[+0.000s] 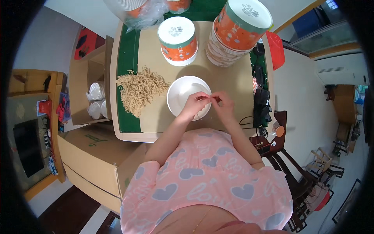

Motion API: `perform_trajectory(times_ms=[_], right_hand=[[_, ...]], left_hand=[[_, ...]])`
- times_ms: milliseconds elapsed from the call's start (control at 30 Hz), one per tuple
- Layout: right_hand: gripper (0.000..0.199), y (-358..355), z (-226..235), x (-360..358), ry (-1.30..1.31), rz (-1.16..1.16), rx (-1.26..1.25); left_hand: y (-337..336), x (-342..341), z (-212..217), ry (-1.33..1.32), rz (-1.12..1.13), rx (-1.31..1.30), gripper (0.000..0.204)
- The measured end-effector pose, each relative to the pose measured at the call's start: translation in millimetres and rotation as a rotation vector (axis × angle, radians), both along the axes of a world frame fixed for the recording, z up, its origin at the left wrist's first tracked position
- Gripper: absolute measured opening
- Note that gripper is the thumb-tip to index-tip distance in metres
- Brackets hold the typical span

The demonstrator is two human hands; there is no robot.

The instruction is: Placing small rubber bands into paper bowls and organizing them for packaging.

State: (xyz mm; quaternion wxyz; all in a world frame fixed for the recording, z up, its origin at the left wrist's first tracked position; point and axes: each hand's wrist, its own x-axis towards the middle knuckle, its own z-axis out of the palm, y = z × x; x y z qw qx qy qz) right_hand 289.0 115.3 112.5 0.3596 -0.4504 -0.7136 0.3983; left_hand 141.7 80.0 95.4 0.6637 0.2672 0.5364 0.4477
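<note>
Above the near right part of a white round tub (180, 93), my left hand (196, 103) and my right hand (223, 106) meet at the fingertips. Both are closed in a pinch. A short bit of thin beige string (199, 116) shows below my left hand, against the tub's wall. The part between the fingertips is too small to make out clearly. The tub stands upright, its mouth facing up, with a pale inside. To its left lies a loose, tangled heap of beige strings (142, 90), partly on brown board and partly on green mat.
An upturned orange-and-green paper tub (177, 41) stands behind, with a taller tub stack (233, 37) to its right. Clear plastic wrap (150, 17) lies far left. Black devices with cables (261, 105) line the table's right edge. Cardboard boxes (97, 152) flank the left side.
</note>
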Motion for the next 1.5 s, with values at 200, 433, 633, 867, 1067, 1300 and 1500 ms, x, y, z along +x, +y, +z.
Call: perform_trajectory(times_ms=[200,433,633,867,1067,1300,1500], right_hand=[[0.018,0,0,2,0.035,-0.048,-0.191],[0.029,0,-3,-2,0.216,-0.057,-0.342],[0.029,1,1,1,0.188,0.077,-0.396],[0.034,5,1,4,0.171,0.290,-0.455],[0.037,4,13,2,0.036,0.343,-0.433],[0.035,-1,7,1,0.065,0.279,-0.440],[0.039,0,11,0,0.075,0.271,-0.479]], left_hand=[[-5,-7,-2,-0.411,0.089,-0.113,0.007],[-19,6,-4,0.368,-0.039,0.328,0.005],[-29,2,12,0.547,-0.077,0.373,0.005],[-37,-2,2,0.463,0.031,0.271,0.007],[-39,-5,-8,0.429,0.018,0.251,0.007],[-38,-5,-3,0.478,0.064,0.210,0.007],[-39,-1,-6,0.510,0.161,0.273,0.008]])
